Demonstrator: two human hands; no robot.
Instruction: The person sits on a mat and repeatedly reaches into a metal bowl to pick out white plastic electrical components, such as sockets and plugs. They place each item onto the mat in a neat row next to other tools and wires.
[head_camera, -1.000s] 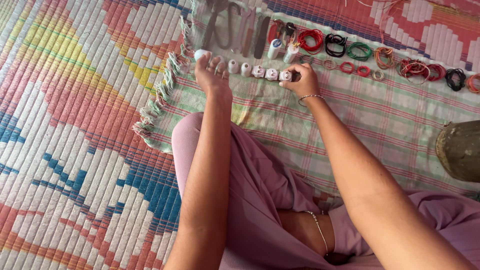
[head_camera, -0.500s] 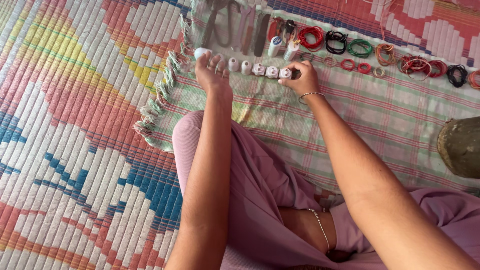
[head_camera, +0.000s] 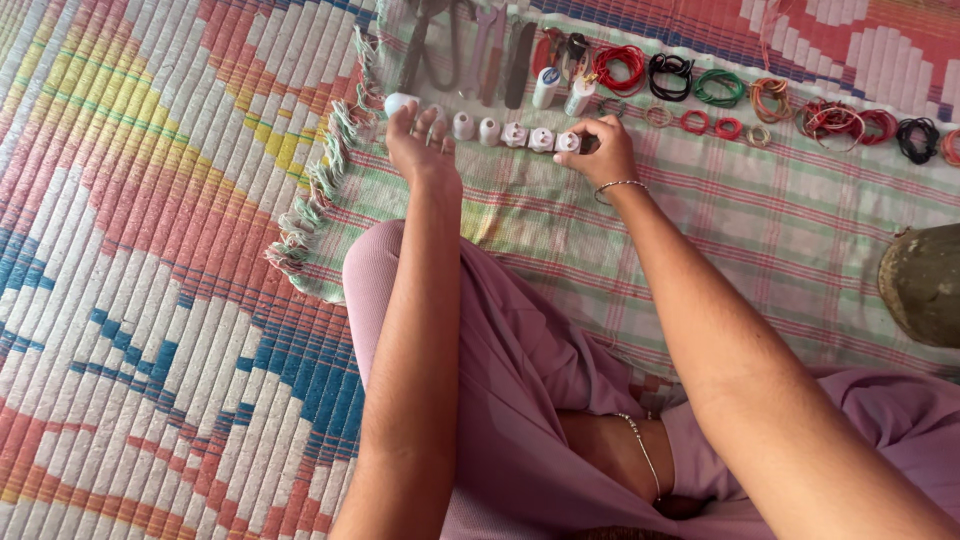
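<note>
I sit cross-legged on a checked cloth (head_camera: 800, 250) spread over a woven mat. My left hand (head_camera: 418, 140) reaches forward and its fingertips hold a small white round fitting (head_camera: 401, 101) at the left end of a row of small white fittings (head_camera: 490, 131). My right hand (head_camera: 602, 150) rests at the right end of that row, fingers closed on a white fitting (head_camera: 567, 142). A thin bracelet circles my right wrist.
Beyond the row lie hand tools (head_camera: 470, 50), two small white tubes (head_camera: 562, 92) and several coils of wire in red (head_camera: 620, 68), black (head_camera: 670, 75) and green (head_camera: 720, 88). A dull round object (head_camera: 925, 285) sits at the right edge. The patterned mat (head_camera: 150, 250) fills the left.
My right hand has shifted slightly left along the row. My left hand stays at the row's left end.
</note>
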